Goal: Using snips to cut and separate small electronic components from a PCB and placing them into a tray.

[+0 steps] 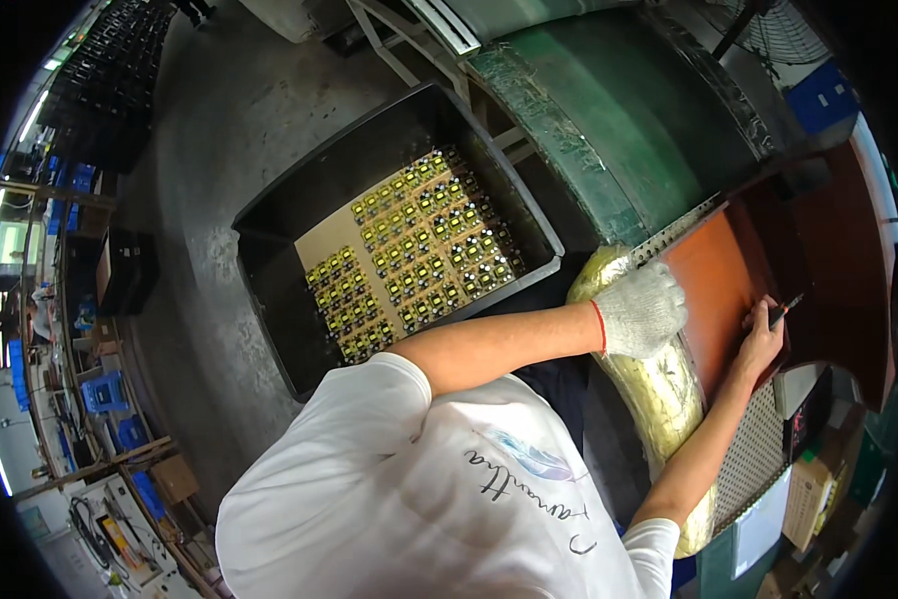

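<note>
My left hand [640, 311], in a white knit glove with a red cuff, is curled closed over the yellow film-wrapped padding [658, 394] along the bench edge. Whatever may be inside its fingers is hidden. My bare right hand [761, 344] grips a slim, dark, pen-like tool [781, 312] over the far right side of the orange-brown work surface [710, 285]. The tool's thin tip points up and to the right. To my left, a large black bin [539, 262] holds rows of small circuit boards [429, 245] with yellow parts, laid on cardboard.
A green conveyor belt [638, 110] runs off beyond the work surface. A brown curved panel [828, 260] shields the right side. Perforated metal [753, 454] lies beside my right forearm. Shelves with blue bins [104, 392] line the far left. A fan [773, 30] stands at upper right.
</note>
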Available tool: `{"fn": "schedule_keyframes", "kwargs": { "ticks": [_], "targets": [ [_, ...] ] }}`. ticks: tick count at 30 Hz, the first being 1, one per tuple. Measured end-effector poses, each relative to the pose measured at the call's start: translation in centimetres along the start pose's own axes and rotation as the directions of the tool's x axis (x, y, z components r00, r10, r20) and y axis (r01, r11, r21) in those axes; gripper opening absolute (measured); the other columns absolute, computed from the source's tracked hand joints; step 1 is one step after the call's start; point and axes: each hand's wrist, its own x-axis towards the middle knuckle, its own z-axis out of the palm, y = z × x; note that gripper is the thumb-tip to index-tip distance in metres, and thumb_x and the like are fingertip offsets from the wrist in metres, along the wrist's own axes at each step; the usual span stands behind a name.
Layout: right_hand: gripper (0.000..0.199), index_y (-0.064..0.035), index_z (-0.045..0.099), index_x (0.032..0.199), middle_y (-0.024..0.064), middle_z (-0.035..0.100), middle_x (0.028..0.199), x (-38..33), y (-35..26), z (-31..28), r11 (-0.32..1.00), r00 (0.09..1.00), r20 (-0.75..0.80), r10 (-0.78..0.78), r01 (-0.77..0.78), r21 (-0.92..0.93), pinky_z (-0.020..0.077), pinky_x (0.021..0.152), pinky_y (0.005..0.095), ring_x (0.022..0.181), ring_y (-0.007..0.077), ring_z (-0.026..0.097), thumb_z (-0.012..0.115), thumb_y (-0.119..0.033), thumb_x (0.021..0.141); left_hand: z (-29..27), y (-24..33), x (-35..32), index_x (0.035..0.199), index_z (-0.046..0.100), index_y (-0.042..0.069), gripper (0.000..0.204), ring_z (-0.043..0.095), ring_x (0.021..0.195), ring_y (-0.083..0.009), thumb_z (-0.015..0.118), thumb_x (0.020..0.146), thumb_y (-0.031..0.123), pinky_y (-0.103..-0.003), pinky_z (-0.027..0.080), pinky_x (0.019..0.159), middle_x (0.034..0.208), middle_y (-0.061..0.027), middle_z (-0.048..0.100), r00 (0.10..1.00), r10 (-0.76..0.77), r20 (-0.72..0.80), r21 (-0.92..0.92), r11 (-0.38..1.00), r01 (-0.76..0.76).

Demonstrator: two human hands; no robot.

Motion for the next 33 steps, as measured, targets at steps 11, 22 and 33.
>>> {"fn": "schedule_keyframes", "kwargs": {
  "ticks": [11,22,33],
  "targets": [
    [0.019,0.0017,0.074,0.118,-0.0033,0.061,0.082,-0.27,-0.48,0.39,0.992,0.999,0.007,-0.048,0.048,-0.113,0.0436,0.065,0.0248,0.071,0.0071,0.054,0.071,-0.015,0.109,0.01,0.08,-0.41,0.079,0.079,0.009,0.016,0.073,0.087,-0.0335,0.072,0.079,0.024,-0.049,0.051,0.088,0.085,-0.0147,0.076,1.0,-0.001,-0.021,0.001,1.0,0.001],
    [0.022,0.0038,0.072,0.124,-0.0004,0.06,0.083,-0.35,-0.32,0.22,0.996,1.0,0.001,-0.03,0.03,-0.086,0.0458,0.065,0.0267,0.071,0.0091,0.055,0.067,-0.012,0.111,0.23,0.25,-0.43,0.074,0.078,0.012,0.017,0.069,0.081,-0.0322,0.071,0.077,0.028,-0.047,0.051,0.087,0.078,-0.0108,0.073,0.997,0.005,-0.073,0.036,0.999,-0.003],
    [0.018,0.0014,0.072,0.121,-0.0012,0.061,0.084,-0.01,0.07,0.15,0.999,1.0,-0.003,-0.016,0.016,-0.042,0.0451,0.066,0.026,0.072,0.0085,0.054,0.067,-0.013,0.111,0.47,0.28,-0.46,0.075,0.078,0.009,0.017,0.073,0.083,-0.0345,0.073,0.077,0.025,-0.049,0.052,0.086,0.083,-0.0148,0.076,0.996,0.009,-0.084,0.008,1.0,-0.009]
  ]
}}
